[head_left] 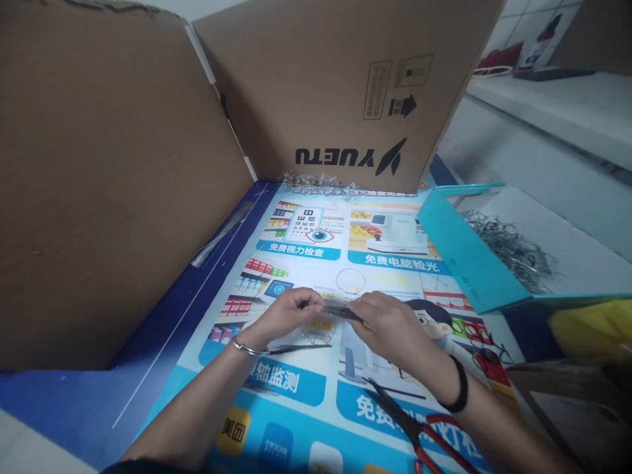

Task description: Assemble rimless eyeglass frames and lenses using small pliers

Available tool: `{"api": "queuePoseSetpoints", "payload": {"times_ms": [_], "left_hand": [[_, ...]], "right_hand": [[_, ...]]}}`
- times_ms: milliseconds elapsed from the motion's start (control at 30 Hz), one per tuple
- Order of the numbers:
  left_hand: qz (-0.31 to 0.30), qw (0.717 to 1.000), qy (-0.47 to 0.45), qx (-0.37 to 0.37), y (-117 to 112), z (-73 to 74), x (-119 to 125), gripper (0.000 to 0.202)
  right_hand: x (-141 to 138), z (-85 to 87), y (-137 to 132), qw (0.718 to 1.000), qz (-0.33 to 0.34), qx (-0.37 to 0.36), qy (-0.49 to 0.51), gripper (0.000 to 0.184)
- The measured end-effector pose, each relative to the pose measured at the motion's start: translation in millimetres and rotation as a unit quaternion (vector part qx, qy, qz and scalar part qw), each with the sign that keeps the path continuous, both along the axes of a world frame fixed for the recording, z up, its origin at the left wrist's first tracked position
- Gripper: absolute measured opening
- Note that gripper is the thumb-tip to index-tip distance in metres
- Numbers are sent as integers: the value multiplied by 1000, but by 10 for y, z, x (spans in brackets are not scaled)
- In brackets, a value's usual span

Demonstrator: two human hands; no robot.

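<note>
Up close, my two hands meet over a printed poster [296, 263] spread on the table. My left hand [291, 309], a silver bangle [247, 347] at its wrist, pinches the pair of glasses [320, 329] by the front, finger and thumb closed on the rim; one dark temple arm trails out below the hand, just above the poster. My right hand [390, 322], a black band [459, 388] on its wrist, is closed around a thin dark rod [345, 313] whose tip reaches the glasses between the two hands; a speck of yellow shows at my fingers, and I cannot tell whether the rod is a tool or part of the frame.

Just beyond the hands a loose round lens [350, 282] lies flat on the poster. Red-handled pliers [424, 428] rest by my right forearm. To the right, an open teal box [459, 257] holds a tangle of metal wire pieces [508, 247]. Two cardboard boxes [320, 85] stand upright at the left and the back of the poster, the far one printed YUETU upside down.
</note>
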State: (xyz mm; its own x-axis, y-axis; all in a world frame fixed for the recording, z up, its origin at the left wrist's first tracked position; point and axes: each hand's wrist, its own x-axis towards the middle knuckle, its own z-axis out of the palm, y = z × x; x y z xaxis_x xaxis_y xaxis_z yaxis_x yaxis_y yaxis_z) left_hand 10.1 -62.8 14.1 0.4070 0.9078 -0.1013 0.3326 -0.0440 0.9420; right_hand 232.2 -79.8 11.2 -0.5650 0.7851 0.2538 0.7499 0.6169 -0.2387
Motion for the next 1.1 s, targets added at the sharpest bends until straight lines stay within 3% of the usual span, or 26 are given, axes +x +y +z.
{"api": "queuePoseSetpoints", "payload": {"times_ms": [233, 433, 833, 1100], "left_hand": [[10, 1000, 16, 3, -4, -28, 12, 14], [25, 999, 43, 15, -23, -6, 38, 12], [27, 994, 63, 84, -21, -61, 54, 10], [34, 996, 46, 67, -20, -33, 40, 13]], "right_hand": [[-10, -2, -27, 996, -4, 74, -44, 17], [-32, -3, -58, 991, -14, 94, -94, 15], [-36, -2, -61, 992, -15, 86, -89, 15], [-61, -15, -60, 997, -38, 47, -45, 14]]}}
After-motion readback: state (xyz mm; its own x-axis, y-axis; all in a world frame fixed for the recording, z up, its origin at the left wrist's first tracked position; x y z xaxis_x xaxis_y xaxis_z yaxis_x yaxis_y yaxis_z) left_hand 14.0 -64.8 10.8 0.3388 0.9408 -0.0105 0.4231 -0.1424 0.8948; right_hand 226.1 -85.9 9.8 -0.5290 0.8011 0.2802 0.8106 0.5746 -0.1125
